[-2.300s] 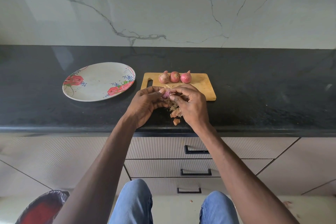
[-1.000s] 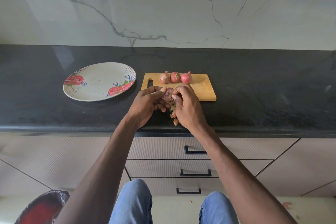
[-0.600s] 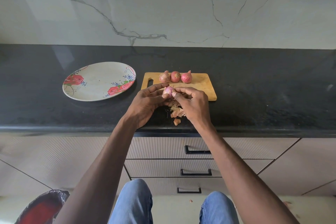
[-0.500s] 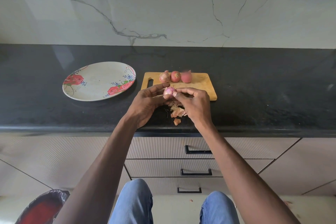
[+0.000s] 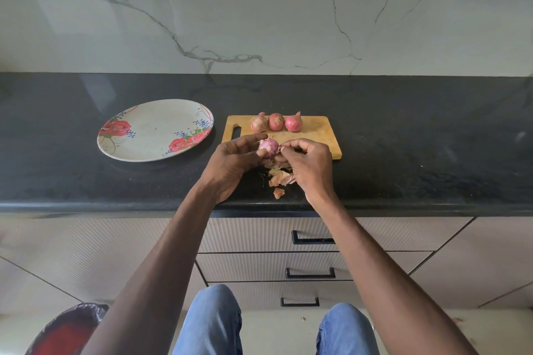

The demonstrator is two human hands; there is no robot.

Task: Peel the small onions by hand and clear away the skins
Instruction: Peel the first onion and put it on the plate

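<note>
The left hand [image 5: 230,161] grips 1 partly peeled onion [image 5: 268,145] while the right hand [image 5: 308,161] pinches its skin, loose skins [image 5: 281,179] litter the surface at 6 o'clock, and 3 unpeeled onions [image 5: 276,121] wait on the cutting board [image 5: 317,130].

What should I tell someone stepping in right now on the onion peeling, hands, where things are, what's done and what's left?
Left hand holds the onion being peeled, above the counter's front edge.
Right hand pinches at that onion's side, pulling skin.
Three unpeeled onions sit in a row on the cutting board.
Loose skins lie on the black counter under the hands.
The flowered plate to the left holds nothing.
Done: one onion mostly stripped.
Left: finish it, peel the other three, clear the skins.
</note>
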